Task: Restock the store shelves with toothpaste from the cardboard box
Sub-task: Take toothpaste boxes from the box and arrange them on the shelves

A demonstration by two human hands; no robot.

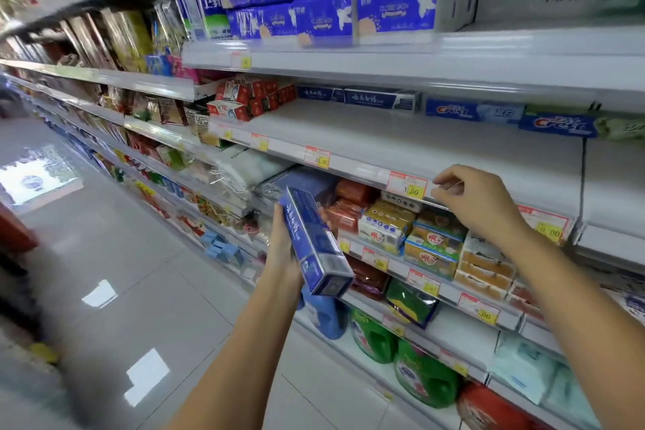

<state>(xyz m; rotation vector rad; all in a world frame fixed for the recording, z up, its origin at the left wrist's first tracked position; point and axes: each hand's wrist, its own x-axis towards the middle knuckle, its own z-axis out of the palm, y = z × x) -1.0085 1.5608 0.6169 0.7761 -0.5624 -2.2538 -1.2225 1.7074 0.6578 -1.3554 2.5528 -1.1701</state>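
Left grip (280, 241) clasps one blue toothpaste box (316, 246); right grip (478, 201) curls at shelf edge (363, 167), hold unclear.

This is a shop aisle: long white shelves (401, 136) run in tiers. Above the grip of the left hand (279, 241) on a blue toothpaste box (316, 248) lie boxed toothpastes (380, 98), under stacked tissue packs (324, 17). Red-and-yellow price tags (406, 184) line the shelf edges just right of the grip, with small wrapped packs (384, 223) beside it and green jugs (373, 339) below, while left of the grip a glossy tiled floor (122, 255) stretches along more packaged goods.
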